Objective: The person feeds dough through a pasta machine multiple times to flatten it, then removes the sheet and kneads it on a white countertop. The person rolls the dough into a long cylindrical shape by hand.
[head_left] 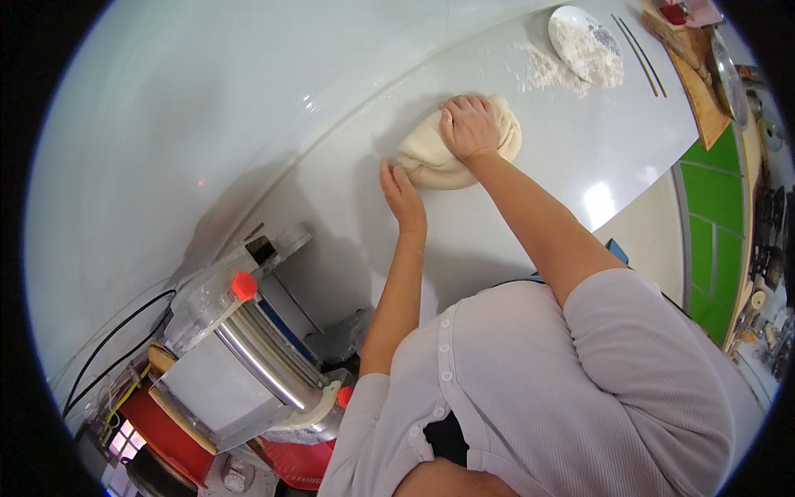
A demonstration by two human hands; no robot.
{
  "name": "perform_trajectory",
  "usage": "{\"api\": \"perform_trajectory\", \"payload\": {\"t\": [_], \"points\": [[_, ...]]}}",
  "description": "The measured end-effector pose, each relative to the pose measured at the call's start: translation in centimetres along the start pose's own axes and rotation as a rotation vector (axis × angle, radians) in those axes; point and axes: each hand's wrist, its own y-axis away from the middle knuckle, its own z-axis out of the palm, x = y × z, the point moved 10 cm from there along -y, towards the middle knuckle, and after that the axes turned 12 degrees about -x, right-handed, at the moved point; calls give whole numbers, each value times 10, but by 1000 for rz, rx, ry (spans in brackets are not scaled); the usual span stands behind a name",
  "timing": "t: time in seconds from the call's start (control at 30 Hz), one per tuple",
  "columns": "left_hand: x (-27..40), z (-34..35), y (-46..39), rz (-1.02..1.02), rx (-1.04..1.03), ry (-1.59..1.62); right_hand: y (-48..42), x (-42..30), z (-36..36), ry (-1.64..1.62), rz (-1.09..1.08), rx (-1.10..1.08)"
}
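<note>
A large pale lump of dough (pixel 428 149) lies on the white worktop (pixel 546 161), its surface folded and creased at the right end. My right hand (pixel 470 127) is on top of it, fingers curled over and pressing into it. Against the dough's lower left end rests my left hand (pixel 402 196), fingers extended along its side without closing round it. Beyond the dough, to the upper right, a white plate (pixel 562 25) of white flour (pixel 581 53) stands with some flour spilled beside it.
A pair of dark chopsticks (pixel 640 56) lies right of the plate. Past them are a wooden board (pixel 699 93) and a metal lid or pan (pixel 726 77). A dough-rolling machine with steel rollers (pixel 270 360) stands at lower left, near black cables (pixel 115 335). A white wall (pixel 205 112) borders the worktop.
</note>
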Motion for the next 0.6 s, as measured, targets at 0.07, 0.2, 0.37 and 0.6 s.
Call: {"api": "perform_trajectory", "payload": {"t": [0.07, 0.2, 0.37, 0.6], "points": [[2, 2, -1, -35, 12, 69, -14, 5, 7, 56, 21, -13], [3, 10, 13, 4, 31, 29, -48, 9, 16, 83, 68, -53], [43, 28, 36, 220, -9, -428, -77, 10, 20, 36, 76, -19], [138, 67, 26, 493, 139, -679, -10, -19, -31, 25, -116, -244]]}}
